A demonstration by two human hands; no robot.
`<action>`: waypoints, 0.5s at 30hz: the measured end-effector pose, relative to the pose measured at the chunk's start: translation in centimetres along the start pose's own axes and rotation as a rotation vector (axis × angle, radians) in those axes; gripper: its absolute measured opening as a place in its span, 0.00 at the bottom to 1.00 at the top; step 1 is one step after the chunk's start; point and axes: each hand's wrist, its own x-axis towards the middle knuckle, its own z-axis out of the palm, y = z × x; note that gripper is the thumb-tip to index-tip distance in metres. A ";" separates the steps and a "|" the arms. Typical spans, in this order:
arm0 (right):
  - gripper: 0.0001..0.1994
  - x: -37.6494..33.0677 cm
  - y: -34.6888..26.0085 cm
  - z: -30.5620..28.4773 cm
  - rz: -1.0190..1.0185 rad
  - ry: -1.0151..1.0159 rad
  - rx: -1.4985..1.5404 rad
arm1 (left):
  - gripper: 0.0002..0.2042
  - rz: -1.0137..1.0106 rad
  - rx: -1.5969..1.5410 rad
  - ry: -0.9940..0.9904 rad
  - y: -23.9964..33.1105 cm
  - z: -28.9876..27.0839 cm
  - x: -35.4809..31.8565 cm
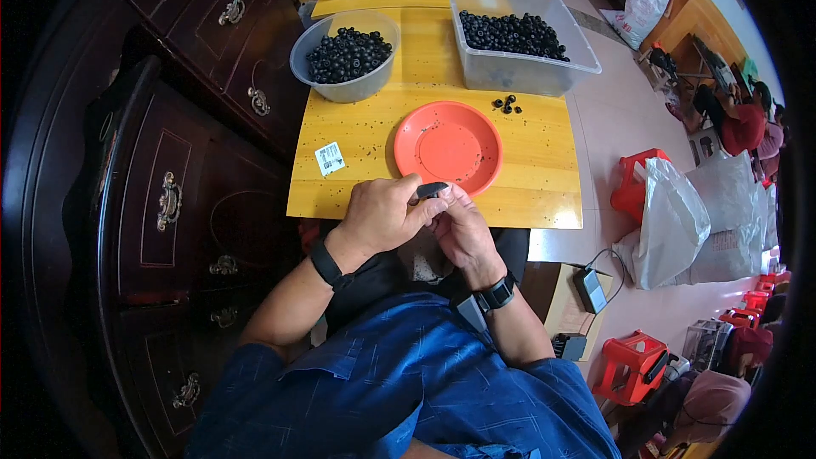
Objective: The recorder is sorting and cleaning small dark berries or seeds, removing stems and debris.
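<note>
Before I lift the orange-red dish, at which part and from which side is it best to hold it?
The orange-red dish is probably best gripped by its rim, from the right: it lies flat with a wide raised rim, and the left hand and right hand meet by its near edge.

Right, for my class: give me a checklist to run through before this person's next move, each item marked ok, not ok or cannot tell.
1. Dark object held in left hand: ok.
2. Right hand's full grip: cannot tell; partly hidden.
3. Plate resting on the table: ok.
4. Tub upright, with black pieces inside: ok.
5. Bin upright: ok.
6. Table free of loose pieces: not ok; a few lie near the bin.
</note>
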 end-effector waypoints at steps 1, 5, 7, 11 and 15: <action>0.07 0.1 0.1 -0.1 -0.005 0.014 0.008 | 0.19 -0.046 0.020 -0.024 -0.1 0.1 0.0; 0.07 -0.1 -0.2 0.4 -0.008 0.059 0.018 | 0.22 -0.100 0.033 -0.022 0.2 0.5 -0.1; 0.07 0.1 0.2 -0.4 -0.028 0.012 0.040 | 0.20 -0.074 0.061 -0.012 -0.1 1.0 -0.2; 0.08 0.5 0.6 -1.2 -0.057 -0.047 0.062 | 0.18 -0.064 0.106 -0.010 -0.1 1.2 -0.2; 0.09 0.2 -0.2 -0.1 -0.045 -0.008 0.096 | 0.19 -0.097 -0.035 -0.018 0.2 0.2 0.2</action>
